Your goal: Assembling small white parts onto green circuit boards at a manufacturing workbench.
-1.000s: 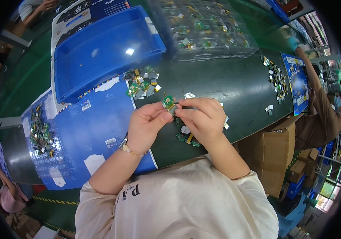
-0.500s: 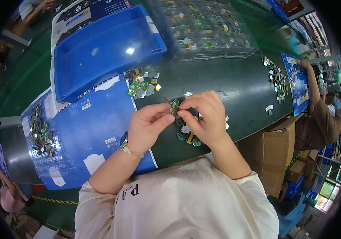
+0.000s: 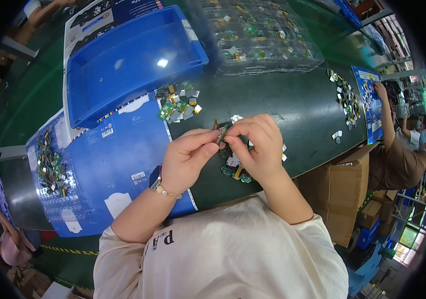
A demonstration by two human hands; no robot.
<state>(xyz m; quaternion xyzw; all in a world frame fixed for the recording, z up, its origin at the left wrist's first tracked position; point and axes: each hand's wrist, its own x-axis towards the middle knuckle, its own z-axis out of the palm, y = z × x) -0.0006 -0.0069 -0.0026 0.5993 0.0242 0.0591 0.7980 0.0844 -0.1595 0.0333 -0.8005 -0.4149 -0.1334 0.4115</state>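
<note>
Between my two hands, above the dark table, is a small green circuit board (image 3: 222, 133) with an orange-brown strip sticking up from it. My left hand (image 3: 189, 155) pinches it from the left with thumb and forefinger. From the right, the thumb and forefinger of my right hand (image 3: 257, 144) close on its other edge. Partly hidden under my right hand lies a pile of similar boards (image 3: 236, 172). Another heap of green boards with silver and yellow pieces (image 3: 179, 103) sits beyond my left hand, beside the blue bin.
A blue plastic bin (image 3: 135, 65) stands at the back left on printed blue card (image 3: 118, 169). Stacked clear trays with boards (image 3: 265, 40) stand at the back. More boards lie far left (image 3: 51, 167) and right (image 3: 347, 99). A cardboard box (image 3: 332, 199) is beside the table; co-workers sit around.
The circuit board has been turned between my fingers, so it now shows more edge-on, and its strip points more upright. My hands stay in nearly the same place.
</note>
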